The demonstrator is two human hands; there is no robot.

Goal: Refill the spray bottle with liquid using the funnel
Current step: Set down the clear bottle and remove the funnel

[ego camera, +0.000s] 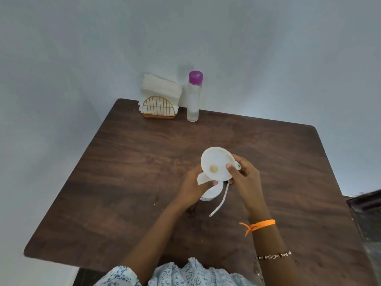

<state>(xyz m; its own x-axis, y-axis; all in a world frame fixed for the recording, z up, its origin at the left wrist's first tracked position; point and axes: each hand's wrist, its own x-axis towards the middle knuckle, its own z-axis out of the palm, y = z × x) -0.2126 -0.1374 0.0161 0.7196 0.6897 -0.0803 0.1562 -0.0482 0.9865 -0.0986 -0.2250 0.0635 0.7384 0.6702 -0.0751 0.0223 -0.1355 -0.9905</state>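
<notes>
Two hands meet mid-table: the right hand [243, 178] pinches the white funnel [216, 164] (mouth toward camera), the left hand [193, 186] grips the spray bottle [210, 193]. At 12 o'clock stands a purple-capped bottle [194, 96].

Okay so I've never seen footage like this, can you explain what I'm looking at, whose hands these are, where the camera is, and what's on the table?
There is no machine here. A person wears a camera on the head, so the single picture looks forward and down at their own two arms. On the brown table, by the wall, stand a napkin holder with white napkins and a clear bottle with a purple cap. The right hand holds the rim of a white funnel. The left hand grips the spray bottle, mostly hidden below the funnel. A thin white tube hangs near them; where it attaches is hidden.
</notes>
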